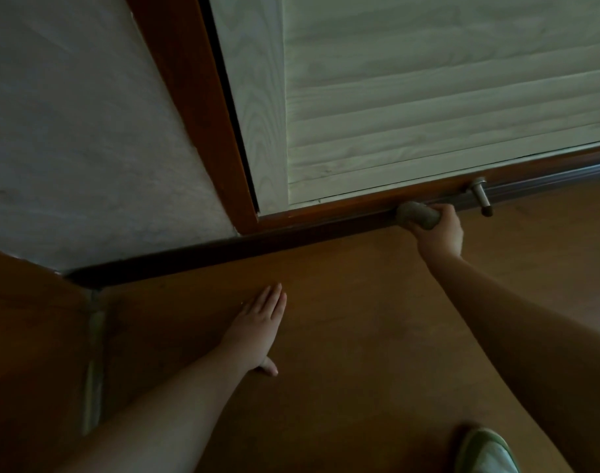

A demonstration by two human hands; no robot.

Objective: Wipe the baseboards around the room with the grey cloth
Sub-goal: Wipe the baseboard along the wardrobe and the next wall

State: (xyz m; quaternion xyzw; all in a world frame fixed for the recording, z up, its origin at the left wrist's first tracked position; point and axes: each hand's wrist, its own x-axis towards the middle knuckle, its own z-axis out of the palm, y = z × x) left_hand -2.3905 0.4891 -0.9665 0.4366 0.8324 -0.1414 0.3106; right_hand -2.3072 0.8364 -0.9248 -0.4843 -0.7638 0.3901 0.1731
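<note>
Wiping the baseboard (291,230) below the louvred door (428,97).
The right hand (440,233) clamps the bunched grey cloth (416,215) against it; the left hand (261,322) lies flat on the floor (360,319). The next stroke must clear the nearby door stop (479,196).

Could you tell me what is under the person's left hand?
The left hand rests flat, fingers straight, on the bare brown wooden floor. The patch beneath the palm is covered, so nothing there can be seen.
</note>
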